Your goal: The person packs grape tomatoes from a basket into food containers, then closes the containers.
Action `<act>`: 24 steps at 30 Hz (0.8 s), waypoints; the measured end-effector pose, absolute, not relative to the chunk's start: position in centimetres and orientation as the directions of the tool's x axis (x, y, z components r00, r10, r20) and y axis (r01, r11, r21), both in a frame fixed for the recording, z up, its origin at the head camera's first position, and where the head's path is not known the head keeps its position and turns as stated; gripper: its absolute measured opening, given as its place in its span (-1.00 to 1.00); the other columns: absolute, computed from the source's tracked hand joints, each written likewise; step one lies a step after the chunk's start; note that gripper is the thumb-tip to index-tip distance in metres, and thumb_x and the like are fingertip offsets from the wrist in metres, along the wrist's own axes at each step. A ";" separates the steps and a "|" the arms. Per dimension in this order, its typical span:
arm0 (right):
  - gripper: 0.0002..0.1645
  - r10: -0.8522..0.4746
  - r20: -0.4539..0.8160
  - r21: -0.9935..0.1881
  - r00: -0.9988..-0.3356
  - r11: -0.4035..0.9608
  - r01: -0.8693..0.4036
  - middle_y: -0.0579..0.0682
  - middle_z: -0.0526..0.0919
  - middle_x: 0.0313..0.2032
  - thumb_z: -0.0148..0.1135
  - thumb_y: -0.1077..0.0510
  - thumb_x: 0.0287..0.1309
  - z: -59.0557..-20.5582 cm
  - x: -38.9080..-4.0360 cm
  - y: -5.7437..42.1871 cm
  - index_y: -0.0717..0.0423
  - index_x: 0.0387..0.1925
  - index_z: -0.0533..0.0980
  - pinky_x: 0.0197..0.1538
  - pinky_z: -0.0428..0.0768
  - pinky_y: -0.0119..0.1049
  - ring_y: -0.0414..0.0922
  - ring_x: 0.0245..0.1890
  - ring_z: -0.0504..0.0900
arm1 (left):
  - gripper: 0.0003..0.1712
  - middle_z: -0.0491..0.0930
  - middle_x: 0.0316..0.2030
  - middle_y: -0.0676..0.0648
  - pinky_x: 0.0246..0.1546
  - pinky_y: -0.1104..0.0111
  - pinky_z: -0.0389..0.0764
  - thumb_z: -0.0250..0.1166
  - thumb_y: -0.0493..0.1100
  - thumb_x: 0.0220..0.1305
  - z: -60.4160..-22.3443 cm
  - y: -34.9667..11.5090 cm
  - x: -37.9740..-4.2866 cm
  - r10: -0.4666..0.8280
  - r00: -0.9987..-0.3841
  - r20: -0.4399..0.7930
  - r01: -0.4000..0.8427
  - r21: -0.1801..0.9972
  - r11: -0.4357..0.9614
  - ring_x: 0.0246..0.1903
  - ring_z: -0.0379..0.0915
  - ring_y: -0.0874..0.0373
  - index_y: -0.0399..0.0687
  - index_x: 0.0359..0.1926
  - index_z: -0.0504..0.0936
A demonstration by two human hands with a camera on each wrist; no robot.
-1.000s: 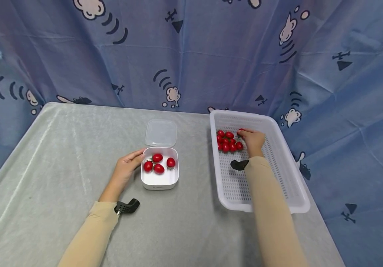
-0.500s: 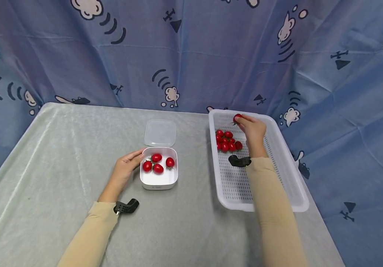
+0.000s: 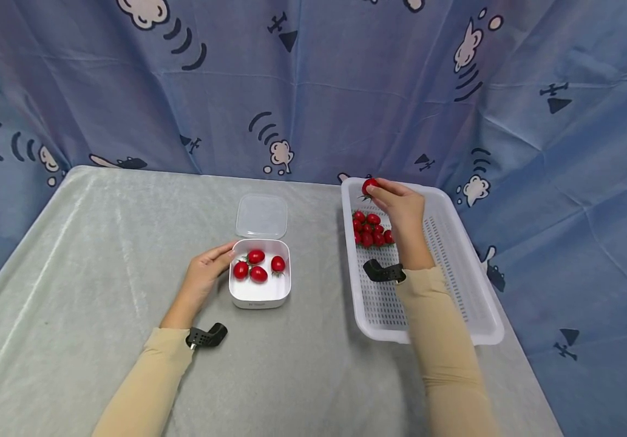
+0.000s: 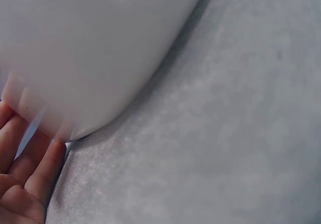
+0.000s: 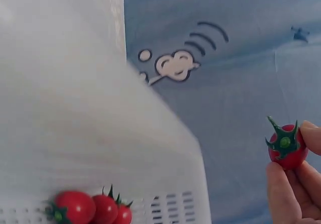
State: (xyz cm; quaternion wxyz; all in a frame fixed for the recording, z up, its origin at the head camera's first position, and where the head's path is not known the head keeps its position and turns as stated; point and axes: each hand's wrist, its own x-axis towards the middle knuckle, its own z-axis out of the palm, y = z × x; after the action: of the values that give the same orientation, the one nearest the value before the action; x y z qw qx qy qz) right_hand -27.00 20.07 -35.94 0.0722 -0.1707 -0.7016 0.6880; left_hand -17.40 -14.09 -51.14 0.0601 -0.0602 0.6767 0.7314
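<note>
My right hand (image 3: 403,209) pinches a red cherry tomato (image 5: 288,151) with a green stem between thumb and fingertips. It is raised over the far left end of a white perforated basket (image 3: 485,291). Below it, a cluster of cherry tomatoes (image 3: 368,232) lies inside the basket. On the left, a small square white box (image 3: 261,297) holds several cherry tomatoes (image 3: 258,275). My left hand (image 3: 204,276) touches this box's left side; in the left wrist view, its rather straight fingers (image 4: 47,169) rest against the outer wall.
A translucent lid (image 3: 262,216) lies flat just behind the box. A grey cloth covers the table (image 3: 313,364). Behind and to the right hangs a blue patterned curtain (image 3: 324,91). The basket's raised rim stands between the tomatoes and the box.
My right hand has lifted the cherry tomato from beside the cluster and carried it away from me, then leftward towards the basket's left rim. The left hand stays at the box.
</note>
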 end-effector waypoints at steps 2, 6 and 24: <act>-0.53 0.310 -0.116 -0.992 -0.943 0.009 0.125 -0.14 0.71 -0.25 0.45 0.21 0.11 -35.8 -26.6 19.7 0.23 0.08 0.63 0.18 0.63 -0.25 -0.24 -0.18 0.70 | -0.42 0.65 0.08 0.21 0.14 0.60 0.52 0.26 0.00 0.40 -51.2 -14.1 -17.4 0.009 -0.986 -0.164 -0.164 0.983 -0.081 0.04 0.52 0.52 -0.25 0.30 0.50; -0.51 0.252 -0.088 -0.995 -0.964 0.018 0.095 -0.19 0.71 -0.29 0.44 0.21 0.12 -35.4 -25.7 18.8 0.27 0.10 0.61 0.20 0.62 -0.22 -0.26 -0.23 0.71 | -0.43 0.65 0.07 0.22 0.14 0.60 0.52 0.26 0.00 0.40 -51.3 -14.1 -17.4 0.004 -0.987 -0.161 -0.161 0.984 -0.074 0.04 0.52 0.52 -0.23 0.29 0.51; -0.50 0.056 -0.101 -0.988 -0.993 0.113 0.107 -0.08 0.74 -0.11 0.49 0.18 0.07 -34.9 -21.9 14.2 0.18 0.08 0.64 -0.03 0.70 -0.47 -0.30 -0.21 0.72 | -0.44 0.64 0.10 0.20 0.15 0.61 0.50 0.26 0.00 0.40 -51.0 -14.0 -17.4 0.006 -0.984 -0.178 -0.178 0.982 -0.059 0.06 0.49 0.53 -0.20 0.30 0.51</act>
State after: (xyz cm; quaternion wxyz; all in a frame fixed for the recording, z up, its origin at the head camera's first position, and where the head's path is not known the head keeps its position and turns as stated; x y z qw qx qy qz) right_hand -21.95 14.24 -34.93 -0.0191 -0.0544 -0.7457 0.6637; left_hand -17.39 -14.04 -51.00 0.0636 -0.0630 0.6831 0.7248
